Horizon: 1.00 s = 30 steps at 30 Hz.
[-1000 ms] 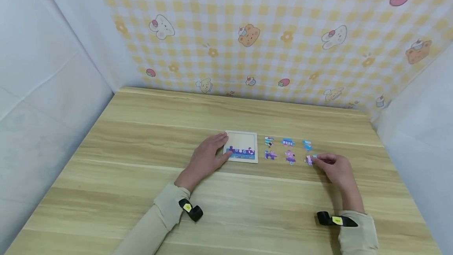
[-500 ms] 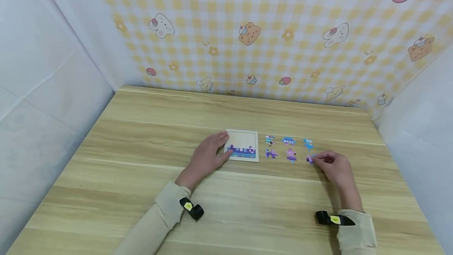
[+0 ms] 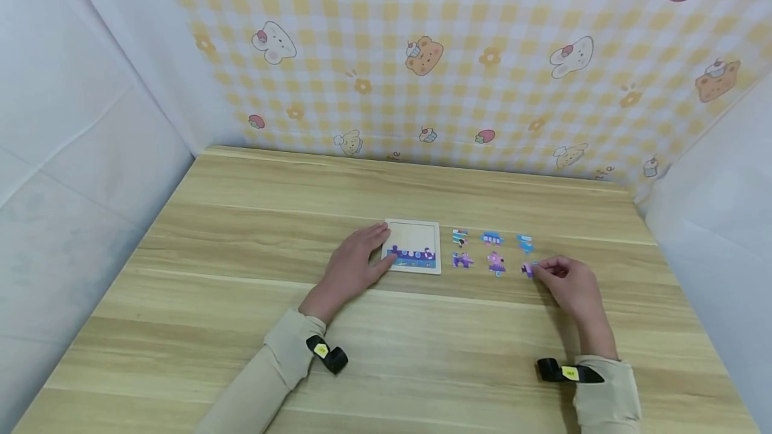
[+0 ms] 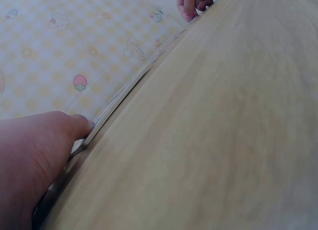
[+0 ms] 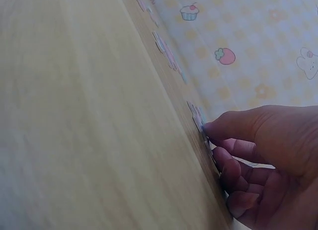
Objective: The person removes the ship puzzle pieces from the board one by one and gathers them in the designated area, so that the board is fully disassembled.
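A square, pale wooden puzzle tray (image 3: 410, 234) lies flat on the table, its lower strip filled with purple and blue pieces. My left hand (image 3: 351, 266) rests at the tray's left side, fingers extended by the upper corner and thumb over the lower part of the frame. In the left wrist view the thumb (image 4: 74, 126) lies on the tray's edge. My right hand (image 3: 573, 286) pinches a small purple puzzle piece (image 3: 527, 270) between thumb and fingertips, low at the tabletop. The right wrist view shows this piece (image 5: 197, 115) at the thumb tip, partly covered by the fingers.
Several loose puzzle pieces lie in two rows between the tray and my right hand, among them a blue one (image 3: 492, 238) and a pink-purple one (image 3: 496, 262). The wood-grain table (image 3: 386, 340) ends at a yellow checked cloth (image 3: 458, 99) behind.
The puzzle piece under my right fingertips has turned slightly and is more covered by them. My left hand stays at the tray, and the head view has shifted a little.
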Available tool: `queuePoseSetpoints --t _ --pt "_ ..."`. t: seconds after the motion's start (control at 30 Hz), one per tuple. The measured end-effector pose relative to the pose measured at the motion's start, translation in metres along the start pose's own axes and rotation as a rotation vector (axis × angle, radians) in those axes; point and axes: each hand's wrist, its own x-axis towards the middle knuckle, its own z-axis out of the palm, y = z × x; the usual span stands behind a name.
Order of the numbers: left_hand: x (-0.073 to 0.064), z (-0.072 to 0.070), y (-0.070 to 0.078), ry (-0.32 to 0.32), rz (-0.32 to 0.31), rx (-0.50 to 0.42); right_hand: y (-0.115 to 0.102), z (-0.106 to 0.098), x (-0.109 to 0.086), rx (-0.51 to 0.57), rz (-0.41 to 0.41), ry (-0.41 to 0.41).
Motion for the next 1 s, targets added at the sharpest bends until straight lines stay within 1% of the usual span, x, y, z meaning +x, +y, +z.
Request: queuePoseSetpoints --t 0.07,0.13,0.23,0.33,0.4,0.5,0.6,0.67,0.7,0.83,0.9,1.0 --pt "0.000 -0.001 -0.001 0.002 0.000 0.001 -0.002 0.000 0.000 0.003 -0.010 0.005" --pt "0.000 -0.003 -0.001 0.000 0.001 0.007 -0.004 -0.001 0.001 0.030 -0.008 0.028" --pt "0.000 -0.006 -0.002 0.007 0.011 0.019 -0.010 -0.002 0.001 0.091 0.007 0.098" --pt "0.000 -0.009 -0.004 0.011 0.019 0.032 -0.022 -0.001 0.000 0.153 0.004 0.174" --pt "0.000 -0.011 -0.005 0.008 0.019 0.041 -0.033 0.003 0.000 0.176 -0.025 0.198" --pt "0.000 -0.012 -0.005 0.004 0.021 0.054 -0.053 0.013 0.003 0.222 -0.097 0.180" --pt "-0.001 -0.012 -0.004 0.008 0.024 0.049 -0.076 0.029 0.009 0.268 -0.177 0.117" --pt "-0.002 -0.011 -0.003 0.008 0.023 0.049 -0.093 0.042 0.013 0.283 -0.225 0.065" --pt "-0.002 -0.010 -0.003 0.007 0.022 0.048 -0.102 0.049 0.014 0.296 -0.241 0.025" --pt "-0.003 -0.005 -0.003 0.010 0.020 0.065 -0.137 0.080 0.015 0.305 -0.273 -0.154" --pt "-0.003 -0.002 -0.002 0.019 0.027 0.067 -0.152 0.095 0.014 0.330 -0.272 -0.240" --pt "-0.003 0.000 -0.001 0.031 0.042 0.068 -0.163 0.113 0.012 0.342 -0.291 -0.302"
